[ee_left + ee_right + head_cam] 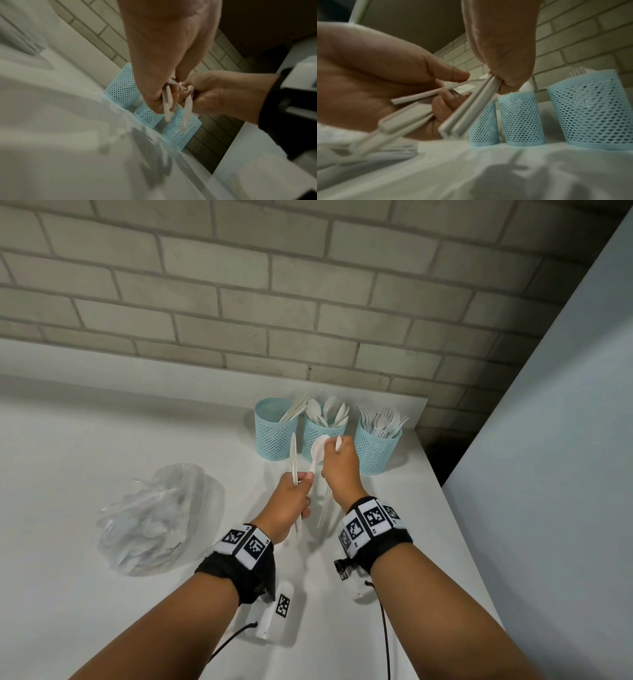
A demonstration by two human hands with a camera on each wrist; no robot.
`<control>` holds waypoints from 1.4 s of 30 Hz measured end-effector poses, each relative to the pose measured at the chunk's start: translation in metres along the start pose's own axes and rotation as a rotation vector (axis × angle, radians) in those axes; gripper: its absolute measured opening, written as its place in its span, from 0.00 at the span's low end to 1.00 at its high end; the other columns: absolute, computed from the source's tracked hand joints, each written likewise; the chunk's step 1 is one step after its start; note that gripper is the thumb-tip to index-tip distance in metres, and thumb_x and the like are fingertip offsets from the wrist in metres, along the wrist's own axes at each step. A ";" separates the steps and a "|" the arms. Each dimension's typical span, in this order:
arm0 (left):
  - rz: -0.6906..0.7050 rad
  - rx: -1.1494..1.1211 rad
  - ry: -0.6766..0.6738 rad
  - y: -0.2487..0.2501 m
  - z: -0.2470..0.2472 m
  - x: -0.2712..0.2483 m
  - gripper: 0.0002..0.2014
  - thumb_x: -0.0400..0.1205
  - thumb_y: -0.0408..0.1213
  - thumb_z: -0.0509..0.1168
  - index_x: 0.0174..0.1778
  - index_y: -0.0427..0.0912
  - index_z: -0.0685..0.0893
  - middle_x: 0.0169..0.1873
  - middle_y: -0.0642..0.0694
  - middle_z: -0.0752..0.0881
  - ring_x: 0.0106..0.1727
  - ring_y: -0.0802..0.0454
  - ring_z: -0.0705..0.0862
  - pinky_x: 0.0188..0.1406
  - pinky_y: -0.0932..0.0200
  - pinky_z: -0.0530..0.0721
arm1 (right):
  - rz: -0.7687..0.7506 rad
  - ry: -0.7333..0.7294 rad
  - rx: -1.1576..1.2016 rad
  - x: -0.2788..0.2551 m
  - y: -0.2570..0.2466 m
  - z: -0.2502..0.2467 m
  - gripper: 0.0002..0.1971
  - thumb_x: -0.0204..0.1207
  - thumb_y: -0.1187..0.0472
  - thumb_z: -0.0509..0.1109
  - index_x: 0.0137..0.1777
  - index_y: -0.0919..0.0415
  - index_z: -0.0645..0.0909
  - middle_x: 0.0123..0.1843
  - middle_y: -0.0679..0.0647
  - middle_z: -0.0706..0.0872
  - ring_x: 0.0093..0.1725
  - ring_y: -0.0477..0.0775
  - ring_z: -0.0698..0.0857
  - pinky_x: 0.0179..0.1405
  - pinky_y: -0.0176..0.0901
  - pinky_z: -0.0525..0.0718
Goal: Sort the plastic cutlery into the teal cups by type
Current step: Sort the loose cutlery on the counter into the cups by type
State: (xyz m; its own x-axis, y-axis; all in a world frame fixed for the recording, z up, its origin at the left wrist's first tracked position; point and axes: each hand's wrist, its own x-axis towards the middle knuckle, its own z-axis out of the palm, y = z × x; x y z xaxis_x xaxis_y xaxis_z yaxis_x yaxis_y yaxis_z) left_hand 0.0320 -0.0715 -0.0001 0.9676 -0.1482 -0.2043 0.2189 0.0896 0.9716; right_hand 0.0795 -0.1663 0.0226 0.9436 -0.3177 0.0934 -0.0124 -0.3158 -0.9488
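- White worktop (102,422) runs to a pale brick wall (239,302).
- Three teal cups (324,436) stand far right, filled with cutlery by type.
- Plastic bag (157,518) lies near left.
- Left grip (291,501) clasps a knife (293,457); right grip (339,470) clasps a spoon (317,451).

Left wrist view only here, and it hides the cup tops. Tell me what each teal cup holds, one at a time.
Observer: In the head view, the right cup holds forks, tines up.
Operator: Next one.
Observer: The middle cup holds spoons, bowls up.
Operator: Now the last.
Observer: The left cup holds flat knives, leaning right.
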 end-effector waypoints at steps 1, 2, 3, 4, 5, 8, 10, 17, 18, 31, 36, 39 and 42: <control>0.002 -0.003 -0.006 0.000 0.000 0.000 0.07 0.87 0.42 0.54 0.51 0.42 0.68 0.33 0.48 0.68 0.31 0.56 0.66 0.31 0.62 0.71 | 0.064 -0.014 0.067 0.003 -0.001 0.001 0.11 0.84 0.59 0.55 0.59 0.64 0.72 0.45 0.56 0.78 0.42 0.54 0.79 0.38 0.47 0.82; 0.006 -0.002 -0.013 0.000 -0.001 -0.001 0.07 0.87 0.42 0.54 0.51 0.42 0.68 0.34 0.48 0.68 0.31 0.56 0.67 0.31 0.63 0.71 | 0.119 -0.039 0.145 0.004 -0.003 0.002 0.09 0.84 0.59 0.56 0.58 0.63 0.72 0.43 0.55 0.78 0.38 0.51 0.78 0.31 0.42 0.81; 0.011 -0.004 -0.020 0.000 -0.001 0.000 0.07 0.87 0.42 0.54 0.52 0.42 0.68 0.34 0.48 0.68 0.32 0.56 0.67 0.31 0.63 0.71 | 0.152 -0.068 0.215 0.006 -0.004 0.002 0.08 0.84 0.59 0.57 0.57 0.61 0.72 0.41 0.53 0.77 0.34 0.49 0.76 0.26 0.37 0.77; 0.017 -0.011 -0.026 0.001 -0.001 0.000 0.08 0.87 0.42 0.54 0.53 0.41 0.68 0.35 0.49 0.69 0.32 0.56 0.67 0.31 0.63 0.71 | 0.162 -0.100 0.264 0.007 -0.005 0.003 0.06 0.83 0.58 0.59 0.54 0.60 0.73 0.39 0.51 0.77 0.32 0.47 0.74 0.22 0.33 0.73; 0.025 -0.022 -0.029 0.001 0.000 0.000 0.08 0.87 0.42 0.54 0.54 0.40 0.69 0.36 0.49 0.69 0.32 0.56 0.68 0.31 0.64 0.71 | 0.159 -0.139 0.306 0.007 -0.006 0.003 0.05 0.83 0.57 0.61 0.52 0.59 0.74 0.37 0.50 0.76 0.30 0.46 0.74 0.20 0.31 0.72; 0.062 -0.034 -0.024 0.006 0.000 0.001 0.13 0.87 0.43 0.54 0.61 0.37 0.72 0.37 0.50 0.71 0.32 0.56 0.69 0.30 0.64 0.71 | 0.137 -0.240 0.400 0.008 -0.011 0.005 0.04 0.82 0.58 0.64 0.47 0.57 0.77 0.31 0.47 0.75 0.25 0.43 0.73 0.17 0.29 0.70; 0.070 -0.037 -0.010 0.009 -0.001 0.003 0.15 0.87 0.46 0.53 0.60 0.38 0.71 0.35 0.50 0.70 0.31 0.57 0.68 0.29 0.66 0.71 | 0.149 -0.238 0.422 0.014 -0.016 0.006 0.05 0.84 0.59 0.61 0.50 0.58 0.77 0.33 0.49 0.76 0.27 0.44 0.75 0.21 0.31 0.73; 0.056 -0.084 0.124 0.012 -0.012 0.014 0.12 0.89 0.42 0.48 0.55 0.41 0.73 0.30 0.49 0.66 0.29 0.57 0.64 0.27 0.66 0.66 | 0.010 0.049 0.643 0.068 -0.057 -0.016 0.10 0.85 0.70 0.53 0.52 0.52 0.69 0.44 0.56 0.83 0.33 0.49 0.85 0.30 0.38 0.86; 0.057 -0.090 0.129 0.013 -0.012 0.016 0.12 0.89 0.41 0.48 0.55 0.41 0.74 0.30 0.49 0.66 0.29 0.57 0.64 0.26 0.66 0.66 | -0.047 0.101 0.651 0.077 -0.063 -0.019 0.14 0.84 0.72 0.52 0.52 0.50 0.70 0.43 0.55 0.82 0.30 0.47 0.83 0.27 0.36 0.83; 0.151 -0.156 0.107 0.042 -0.013 0.043 0.13 0.89 0.40 0.49 0.47 0.47 0.78 0.31 0.50 0.71 0.29 0.57 0.68 0.28 0.65 0.69 | -0.508 0.431 0.198 0.136 -0.052 0.004 0.07 0.82 0.63 0.62 0.42 0.55 0.69 0.42 0.57 0.77 0.42 0.52 0.75 0.43 0.30 0.73; 0.164 -0.172 0.099 0.041 -0.016 0.048 0.13 0.89 0.40 0.50 0.48 0.46 0.80 0.31 0.49 0.73 0.29 0.57 0.70 0.29 0.65 0.70 | -0.357 0.150 -0.448 0.139 -0.022 0.010 0.15 0.85 0.59 0.54 0.51 0.67 0.80 0.52 0.64 0.84 0.59 0.64 0.77 0.52 0.50 0.72; 0.148 -0.177 0.095 0.038 -0.016 0.050 0.13 0.88 0.38 0.51 0.49 0.45 0.81 0.31 0.49 0.74 0.29 0.58 0.71 0.29 0.66 0.72 | -0.238 -0.009 -0.751 0.133 -0.015 0.008 0.22 0.86 0.52 0.48 0.59 0.61 0.83 0.63 0.59 0.82 0.73 0.59 0.67 0.66 0.51 0.64; 0.116 -0.202 0.091 0.037 -0.015 0.050 0.11 0.87 0.35 0.54 0.57 0.42 0.81 0.32 0.50 0.76 0.30 0.58 0.72 0.29 0.67 0.74 | -0.247 -0.045 -0.792 0.127 -0.019 0.006 0.22 0.86 0.52 0.48 0.59 0.59 0.83 0.64 0.54 0.83 0.77 0.56 0.62 0.69 0.53 0.60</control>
State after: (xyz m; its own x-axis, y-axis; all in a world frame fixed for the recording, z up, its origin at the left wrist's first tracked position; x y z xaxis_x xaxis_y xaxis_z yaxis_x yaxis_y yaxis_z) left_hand 0.0903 -0.0610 0.0240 0.9931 -0.0366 -0.1115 0.1174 0.2977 0.9474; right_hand 0.2014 -0.1950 0.0508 0.9619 -0.1256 0.2428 -0.0164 -0.9131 -0.4074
